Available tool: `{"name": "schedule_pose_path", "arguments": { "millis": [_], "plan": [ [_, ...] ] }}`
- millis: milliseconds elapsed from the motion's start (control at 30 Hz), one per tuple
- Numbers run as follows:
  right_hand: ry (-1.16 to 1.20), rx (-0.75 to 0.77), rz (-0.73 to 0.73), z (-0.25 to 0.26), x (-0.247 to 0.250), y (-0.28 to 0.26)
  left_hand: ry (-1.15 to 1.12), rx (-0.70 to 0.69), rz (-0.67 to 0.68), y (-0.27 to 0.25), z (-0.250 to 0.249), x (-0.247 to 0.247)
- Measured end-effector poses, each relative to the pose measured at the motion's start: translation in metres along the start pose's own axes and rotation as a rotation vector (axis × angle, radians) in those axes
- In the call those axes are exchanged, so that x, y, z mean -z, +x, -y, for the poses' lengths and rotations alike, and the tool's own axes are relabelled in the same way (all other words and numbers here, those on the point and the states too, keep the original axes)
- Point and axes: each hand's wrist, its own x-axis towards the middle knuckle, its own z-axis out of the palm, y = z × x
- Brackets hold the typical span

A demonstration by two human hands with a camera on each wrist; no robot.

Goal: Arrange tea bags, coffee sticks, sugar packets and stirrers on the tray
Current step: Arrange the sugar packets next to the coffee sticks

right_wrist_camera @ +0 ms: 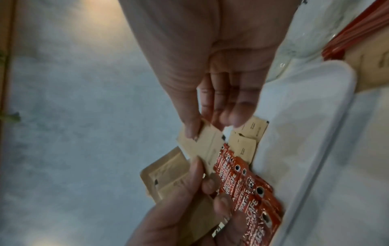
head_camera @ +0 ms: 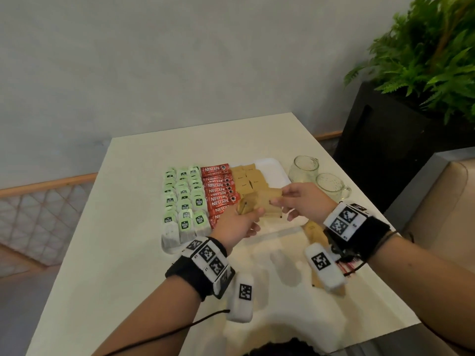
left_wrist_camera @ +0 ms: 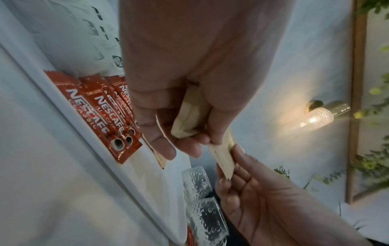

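A white tray (head_camera: 272, 165) on the table holds rows of green tea bags (head_camera: 183, 201), red coffee sticks (head_camera: 218, 191) and brown sugar packets (head_camera: 246, 178). Above the tray's near part my left hand (head_camera: 253, 214) grips a stack of brown sugar packets (head_camera: 253, 201), also seen in the left wrist view as the stack (left_wrist_camera: 189, 116). My right hand (head_camera: 280, 197) pinches one sugar packet (right_wrist_camera: 202, 146) at the stack's top between thumb and fingers; that packet (left_wrist_camera: 223, 156) still touches the stack. No stirrers can be made out for sure.
Two glass cups (head_camera: 304, 168) (head_camera: 331, 185) stand right of the tray. Loose brown packets (head_camera: 314, 231) lie on the table under my right wrist. A black planter (head_camera: 385, 140) with a fern stands beyond the table's right corner. A wall is behind.
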Motion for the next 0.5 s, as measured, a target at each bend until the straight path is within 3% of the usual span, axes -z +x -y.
{"name": "schedule_pose_path", "arguments": {
  "millis": [200, 367, 500],
  "plan": [
    [-0.019, -0.019, 0.092, -0.003, -0.019, 0.029, -0.097, 0.044, -0.071, 0.009, 0.0, 0.022],
    [-0.094, -0.086, -0.113, -0.021, -0.025, 0.064, -0.189, 0.092, -0.102, 0.017, 0.003, 0.048],
    [-0.186, -0.279, -0.112, -0.046, -0.03, 0.082, -0.326, 0.143, -0.178, 0.022, 0.008, 0.066]
  ]
}}
